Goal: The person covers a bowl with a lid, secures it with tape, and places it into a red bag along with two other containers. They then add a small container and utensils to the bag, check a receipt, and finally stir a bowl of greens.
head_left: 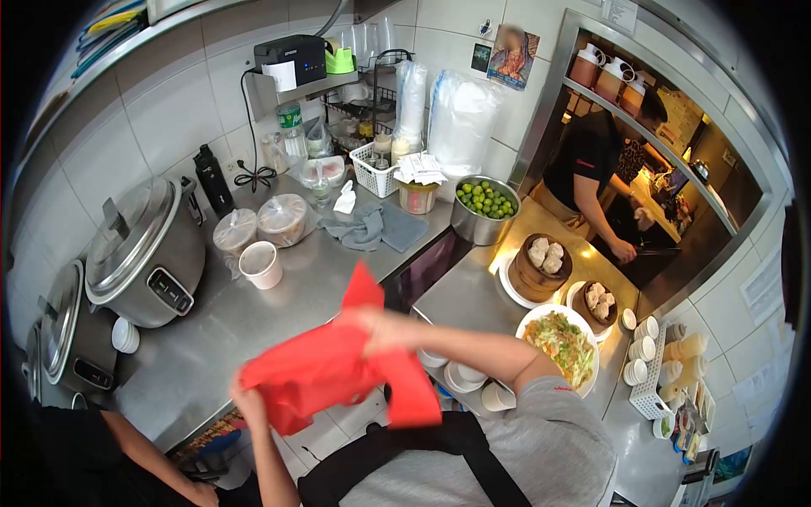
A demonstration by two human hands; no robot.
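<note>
— Where's the red bag [329, 372]?
— In the air in front of you, over the edge of the steel bench [211, 338].
— And my fingers?
— Your left hand [245, 401] has its fingers closed on the bag's lower corner, and your right hand [382, 325] grips the top.

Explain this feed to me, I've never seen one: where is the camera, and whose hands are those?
No machine here: one camera sits on a person's head, looking down through a wide lens. That person's left hand and right hand both grip a red bag in front of a steel counter. On it stand a rice cooker, a paper cup and a bowl of limes. At right are a steamer basket of dumplings and a plate of food. Another person works behind the hatch.
</note>
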